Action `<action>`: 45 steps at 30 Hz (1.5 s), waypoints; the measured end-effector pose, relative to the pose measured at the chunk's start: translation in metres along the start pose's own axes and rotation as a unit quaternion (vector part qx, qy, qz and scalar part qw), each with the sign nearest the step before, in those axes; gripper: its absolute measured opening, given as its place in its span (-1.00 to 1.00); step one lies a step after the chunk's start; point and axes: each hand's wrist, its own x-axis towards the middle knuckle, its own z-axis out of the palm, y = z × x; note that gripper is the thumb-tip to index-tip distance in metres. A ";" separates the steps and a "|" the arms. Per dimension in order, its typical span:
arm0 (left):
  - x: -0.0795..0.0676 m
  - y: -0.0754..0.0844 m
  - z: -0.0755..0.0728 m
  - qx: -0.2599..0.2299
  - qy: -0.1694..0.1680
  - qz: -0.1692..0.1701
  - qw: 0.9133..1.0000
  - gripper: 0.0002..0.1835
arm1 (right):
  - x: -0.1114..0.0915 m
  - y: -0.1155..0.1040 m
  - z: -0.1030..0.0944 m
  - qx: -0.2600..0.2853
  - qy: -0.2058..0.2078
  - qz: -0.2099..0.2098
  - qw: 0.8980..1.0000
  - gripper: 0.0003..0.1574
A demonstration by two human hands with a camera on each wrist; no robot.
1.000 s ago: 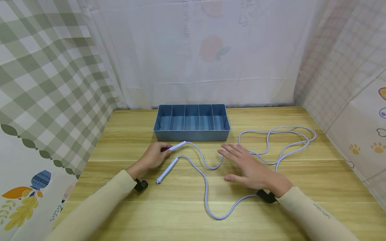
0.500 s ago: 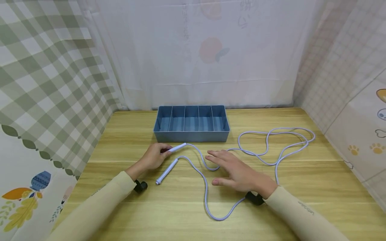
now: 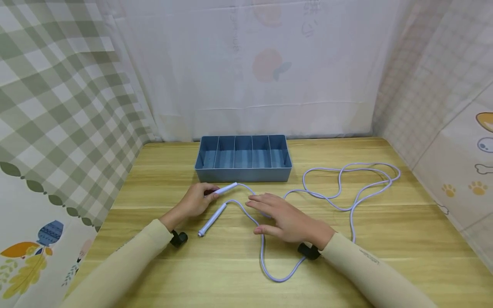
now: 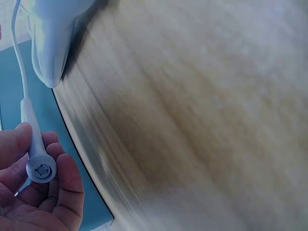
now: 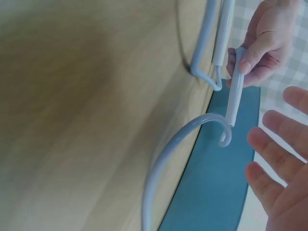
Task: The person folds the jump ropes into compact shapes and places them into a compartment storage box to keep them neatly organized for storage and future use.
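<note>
A pale lavender jump rope lies on the wooden table, its cord (image 3: pixel 369 185) looped loosely toward the right. My left hand (image 3: pixel 195 200) pinches one handle (image 3: pixel 226 188) between thumb and fingers; the left wrist view shows the round end of that handle (image 4: pixel 41 168) by the fingertips. The other handle (image 3: pixel 212 220) rests on the table just nearer to me, untouched. Over the cord between handles and loops, my right hand (image 3: pixel 286 217) hovers with fingers spread and nothing in it. In the right wrist view its fingers (image 5: pixel 276 149) look straight and apart from the cord.
A blue-grey bin (image 3: pixel 243 174) with several compartments stands behind the hands, near the table's back edge. Patterned cloth (image 3: pixel 265 107) hangs behind the wooden table (image 3: pixel 154 171) and along both sides.
My right hand has moved left above the cord, toward the handles, fingers still spread. The left hand keeps its pinch on the handle in the same place.
</note>
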 end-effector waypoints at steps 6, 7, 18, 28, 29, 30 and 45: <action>0.000 0.000 -0.002 0.003 0.002 0.004 1.000 -0.77 | 0.016 -0.001 0.001 0.005 -0.011 0.005 1.000 -0.15; 0.000 0.000 -0.002 0.003 0.003 0.006 1.000 -0.77 | 0.018 -0.001 0.001 0.009 -0.013 0.007 1.000 -0.15; 0.002 0.001 -0.003 0.010 0.005 0.008 1.000 -0.77 | 0.036 -0.005 0.003 0.015 -0.026 -0.004 1.000 -0.18; 0.001 0.000 -0.003 0.011 0.009 0.019 1.000 -0.80 | 0.052 -0.005 0.011 0.019 -0.038 -0.021 0.999 -0.28; 0.001 0.000 -0.003 0.011 0.010 0.021 1.000 -0.80 | 0.053 -0.006 0.012 0.017 -0.040 -0.022 0.999 -0.29; 0.001 -0.001 -0.003 0.010 0.012 0.023 1.000 -0.80 | 0.055 -0.006 0.012 0.017 -0.042 -0.022 0.999 -0.30; 0.000 -0.001 -0.006 0.001 0.011 0.012 1.000 -0.81 | 0.072 -0.005 0.024 0.036 -0.085 0.012 0.996 -0.37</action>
